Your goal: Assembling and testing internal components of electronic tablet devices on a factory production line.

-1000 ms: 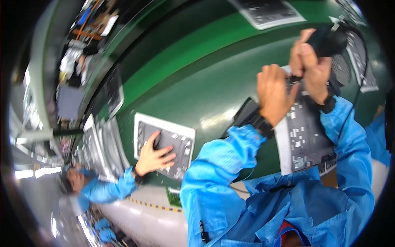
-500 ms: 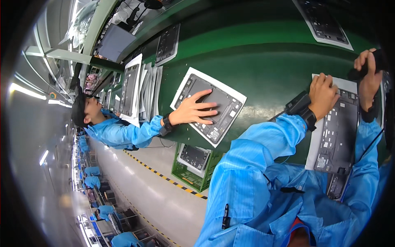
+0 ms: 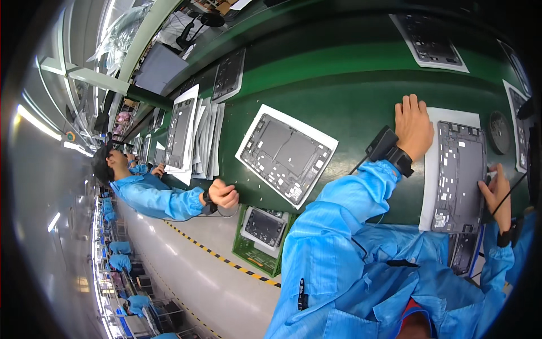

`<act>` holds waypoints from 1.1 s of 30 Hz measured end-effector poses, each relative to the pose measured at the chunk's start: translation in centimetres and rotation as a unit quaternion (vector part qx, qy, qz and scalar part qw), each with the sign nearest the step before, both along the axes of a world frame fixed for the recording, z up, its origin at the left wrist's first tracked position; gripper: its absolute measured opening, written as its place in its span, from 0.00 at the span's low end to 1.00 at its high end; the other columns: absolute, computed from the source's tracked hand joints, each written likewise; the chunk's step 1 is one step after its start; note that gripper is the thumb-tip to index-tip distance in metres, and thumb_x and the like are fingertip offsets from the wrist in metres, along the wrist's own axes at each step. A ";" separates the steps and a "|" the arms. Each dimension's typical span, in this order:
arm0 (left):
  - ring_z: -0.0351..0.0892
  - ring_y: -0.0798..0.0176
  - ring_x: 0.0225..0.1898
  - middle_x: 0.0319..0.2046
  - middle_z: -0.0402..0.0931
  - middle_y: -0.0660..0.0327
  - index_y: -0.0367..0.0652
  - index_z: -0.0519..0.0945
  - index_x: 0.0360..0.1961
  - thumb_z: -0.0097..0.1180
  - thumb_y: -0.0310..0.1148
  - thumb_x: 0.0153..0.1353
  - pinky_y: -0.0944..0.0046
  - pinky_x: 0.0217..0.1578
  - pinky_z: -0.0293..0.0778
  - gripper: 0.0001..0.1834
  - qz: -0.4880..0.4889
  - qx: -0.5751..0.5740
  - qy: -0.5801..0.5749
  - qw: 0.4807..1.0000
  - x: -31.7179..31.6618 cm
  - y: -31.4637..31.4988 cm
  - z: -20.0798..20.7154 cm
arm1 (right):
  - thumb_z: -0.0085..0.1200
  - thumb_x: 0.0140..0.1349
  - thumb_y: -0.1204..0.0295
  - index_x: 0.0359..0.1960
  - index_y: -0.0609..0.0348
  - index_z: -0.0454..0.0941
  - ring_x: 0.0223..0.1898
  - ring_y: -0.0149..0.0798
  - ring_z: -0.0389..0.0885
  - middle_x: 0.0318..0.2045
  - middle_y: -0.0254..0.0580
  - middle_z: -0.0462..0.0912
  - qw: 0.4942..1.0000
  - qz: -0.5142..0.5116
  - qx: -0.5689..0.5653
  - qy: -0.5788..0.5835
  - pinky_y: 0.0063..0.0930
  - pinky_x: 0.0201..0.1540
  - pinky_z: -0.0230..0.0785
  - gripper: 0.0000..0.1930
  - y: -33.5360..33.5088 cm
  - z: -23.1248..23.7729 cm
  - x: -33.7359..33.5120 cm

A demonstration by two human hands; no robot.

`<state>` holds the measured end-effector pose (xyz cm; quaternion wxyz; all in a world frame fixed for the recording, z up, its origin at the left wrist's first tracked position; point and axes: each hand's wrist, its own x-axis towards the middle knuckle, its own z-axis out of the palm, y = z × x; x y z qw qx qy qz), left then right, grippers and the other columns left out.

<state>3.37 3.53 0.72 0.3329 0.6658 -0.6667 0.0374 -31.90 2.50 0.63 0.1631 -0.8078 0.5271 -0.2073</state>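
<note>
A dark grey tablet-like panel (image 3: pixel 471 169), dotted with small white patches, lies on a white sheet (image 3: pixel 430 192) in front of me. My left hand (image 3: pixel 415 127) rests at the sheet's left edge, fingers stretched out and holding nothing. At the panel's right edge is my right hand (image 3: pixel 498 195), thumb and fingers apart; the thumb is by the panel's rim, and whether it touches cannot be told. A dark round disc (image 3: pixel 499 133) sits on the green table, just beyond my right hand. A black box-shaped device (image 3: pixel 381 142) is beside my left wrist.
Another panel (image 3: pixel 288 150) on a white sheet lies left of me. A co-worker's closed hand (image 3: pixel 224 195) is beside it. Farther left stands a stack of sheets (image 3: pixel 210 138) with a panel leaning there. A green crate (image 3: pixel 257 261) holds panels below the table; more panels (image 3: pixel 432 42) lie at the back.
My right hand has come down from a dark object at the far right to the panel's edge. My left hand has shifted left off the sheet's top. The co-worker's hand has left the middle panel.
</note>
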 end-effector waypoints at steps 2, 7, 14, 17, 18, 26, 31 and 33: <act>0.68 0.45 0.51 0.45 0.70 0.47 0.32 0.77 0.41 0.63 0.26 0.52 0.50 0.50 0.65 0.16 0.010 0.024 -0.016 1.000 0.2 -0.5 -0.5 | 0.63 0.62 0.75 0.53 0.62 0.71 0.19 0.33 0.65 0.17 0.39 0.65 0.999 0.041 0.006 -0.032 0.33 0.25 0.56 0.20 -0.1 0.6 1.9; 0.73 0.41 0.50 0.45 0.74 0.43 0.29 0.75 0.43 0.59 0.22 0.55 0.49 0.47 0.71 0.14 -0.032 0.109 -0.013 0.993 -1.0 -1.2 1.5 | 0.61 0.63 0.78 0.47 0.61 0.69 0.15 0.32 0.66 0.15 0.37 0.66 0.998 0.035 0.023 -0.050 0.33 0.20 0.56 0.15 -0.9 0.7 1.8; 0.81 0.61 0.47 0.47 0.81 0.53 0.34 0.66 0.60 0.64 0.35 0.67 0.58 0.48 0.79 0.27 -0.021 0.051 0.590 0.805 4.3 -0.4 1.0 | 0.58 0.68 0.78 0.47 0.61 0.67 0.08 0.30 0.70 0.13 0.34 0.69 0.968 0.070 0.152 -0.187 0.29 0.10 0.57 0.12 -2.1 2.5 11.4; 0.80 0.64 0.50 0.50 0.81 0.56 0.32 0.71 0.61 0.62 0.27 0.67 0.62 0.48 0.79 0.24 -0.151 0.236 0.648 0.708 5.7 2.5 2.9 | 0.60 0.66 0.77 0.46 0.64 0.69 0.10 0.33 0.76 0.14 0.38 0.75 0.972 0.073 0.141 -0.172 0.29 0.11 0.63 0.13 -4.1 2.3 14.0; 0.80 0.64 0.50 0.50 0.81 0.57 0.33 0.73 0.61 0.61 0.25 0.67 0.62 0.48 0.79 0.22 -0.143 0.255 0.637 0.713 6.2 4.0 2.6 | 0.62 0.64 0.75 0.45 0.64 0.71 0.11 0.35 0.77 0.14 0.39 0.76 0.976 0.097 0.105 -0.167 0.30 0.13 0.67 0.13 -4.5 2.4 16.1; 0.80 0.69 0.33 0.38 0.83 0.65 0.38 0.80 0.50 0.63 0.24 0.65 0.63 0.37 0.78 0.12 0.093 0.081 0.482 0.867 24.3 -0.7 4.9 | 0.61 0.57 0.81 0.43 0.60 0.76 0.42 0.52 0.80 0.35 0.45 0.81 0.948 0.150 -0.187 -0.208 0.43 0.45 0.72 0.13 -14.4 2.5 24.3; 0.85 0.59 0.38 0.41 0.85 0.56 0.31 0.79 0.52 0.62 0.24 0.66 0.56 0.42 0.82 0.15 0.131 0.121 0.517 0.837 33.7 -8.9 3.8 | 0.64 0.54 0.79 0.43 0.57 0.80 0.50 0.50 0.77 0.41 0.42 0.82 0.958 0.149 -0.226 -0.096 0.43 0.53 0.69 0.14 -20.1 3.2 23.1; 0.85 0.59 0.39 0.42 0.85 0.55 0.30 0.80 0.53 0.63 0.22 0.63 0.57 0.42 0.81 0.17 0.134 0.092 0.502 0.850 36.3 -11.2 2.6 | 0.66 0.54 0.76 0.37 0.57 0.83 0.50 0.49 0.78 0.41 0.41 0.83 0.958 0.175 -0.217 -0.065 0.42 0.53 0.69 0.09 -22.0 3.1 23.3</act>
